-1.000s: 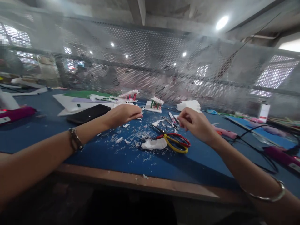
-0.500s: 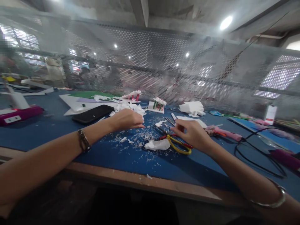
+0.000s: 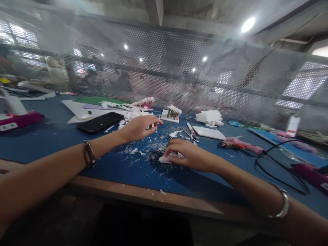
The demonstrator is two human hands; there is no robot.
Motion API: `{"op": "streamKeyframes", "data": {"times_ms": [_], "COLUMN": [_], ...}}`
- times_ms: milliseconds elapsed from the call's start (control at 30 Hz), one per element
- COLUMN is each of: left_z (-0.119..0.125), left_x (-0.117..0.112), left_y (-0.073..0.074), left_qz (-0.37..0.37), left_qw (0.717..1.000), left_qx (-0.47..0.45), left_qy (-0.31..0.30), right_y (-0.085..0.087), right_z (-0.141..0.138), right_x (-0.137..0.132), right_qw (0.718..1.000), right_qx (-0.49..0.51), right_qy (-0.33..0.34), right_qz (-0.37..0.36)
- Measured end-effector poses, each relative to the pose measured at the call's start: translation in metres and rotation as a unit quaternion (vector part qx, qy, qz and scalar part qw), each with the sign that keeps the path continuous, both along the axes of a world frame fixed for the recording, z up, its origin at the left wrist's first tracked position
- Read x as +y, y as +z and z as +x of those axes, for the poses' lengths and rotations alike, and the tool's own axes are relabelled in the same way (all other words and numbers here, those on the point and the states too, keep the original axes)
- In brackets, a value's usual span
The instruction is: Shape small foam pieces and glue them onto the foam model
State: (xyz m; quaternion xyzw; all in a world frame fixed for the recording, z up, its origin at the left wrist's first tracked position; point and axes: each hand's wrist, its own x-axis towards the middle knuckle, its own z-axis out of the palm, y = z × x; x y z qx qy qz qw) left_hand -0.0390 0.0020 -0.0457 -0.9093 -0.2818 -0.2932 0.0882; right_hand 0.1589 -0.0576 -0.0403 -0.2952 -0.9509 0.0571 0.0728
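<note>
Right hand (image 3: 191,158) has dropped left onto scrap (image 3: 166,158) near table (image 3: 115,171) edge, fingers curled, clamping it; scrap's long axis left-right. Left hand (image 3: 138,128) hovers just beyond, fingers loosely spread, empty.

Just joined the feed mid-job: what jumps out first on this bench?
The blue mat is littered with white shavings at the centre, where the right hand rests on a white scrap and the left hand hovers just behind. A black phone lies left of the hands; a pink glue gun lies to their right.
</note>
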Motion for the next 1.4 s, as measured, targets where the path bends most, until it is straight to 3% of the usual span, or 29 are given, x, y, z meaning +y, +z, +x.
{"op": "streamKeyframes", "data": {"times_ms": [133, 233, 300, 400, 500, 633, 767, 933, 1100, 1167, 1267, 1400], "left_z": [0.004, 0.007, 0.01, 0.016, 0.026, 0.036, 0.038, 0.036, 0.038, 0.038, 0.038, 0.036], "left_x": [-0.001, -0.003, -0.008, -0.02, -0.036, -0.052, -0.053, -0.049, -0.054, -0.058, -0.06, -0.055], "left_y": [-0.002, -0.002, -0.001, -0.002, -0.005, -0.01, -0.011, -0.012, -0.011, -0.008, -0.003, -0.002], "left_qz": [-0.133, -0.222, -0.278, -0.341, -0.36, -0.3, -0.26, -0.229, -0.279, -0.342, -0.46, -0.527], "left_qw": [0.989, 0.968, 0.95, 0.924, 0.916, 0.943, 0.957, 0.967, 0.954, 0.932, 0.877, 0.825], "left_qx": [-0.066, -0.111, -0.128, -0.115, -0.105, -0.131, -0.124, -0.11, -0.07, -0.07, -0.083, -0.103], "left_qy": [-0.017, -0.033, -0.062, -0.126, -0.144, -0.062, -0.037, -0.028, -0.086, -0.097, -0.114, -0.179], "right_y": [-0.002, 0.0, 0.001, 0.001, -0.001, -0.005, -0.004, 0.0, 0.001, 0.0, 0.001, 0.005], "right_z": [0.001, 0.002, 0.002, 0.001, -0.002, -0.007, -0.005, 0.002, 0.002, 0.001, 0.0, 0.001], "right_x": [0.001, 0.0, 0.0, -0.001, -0.003, -0.004, -0.003, -0.005, -0.007, -0.008, -0.01, -0.014], "right_qw": [0.999, 0.989, 0.964, 0.9, 0.854, 0.825, 0.835, 0.894, 0.939, 0.941, 0.931, 0.914], "right_qx": [0.037, 0.122, 0.222, 0.363, 0.433, 0.474, 0.457, 0.425, 0.335, 0.328, 0.345, 0.363], "right_qy": [-0.029, -0.073, -0.112, -0.133, -0.128, -0.136, -0.159, -0.109, -0.079, -0.078, -0.068, -0.05], "right_qz": [0.007, -0.032, -0.094, -0.2, -0.257, -0.278, -0.263, -0.093, -0.011, -0.02, -0.101, -0.172]}}
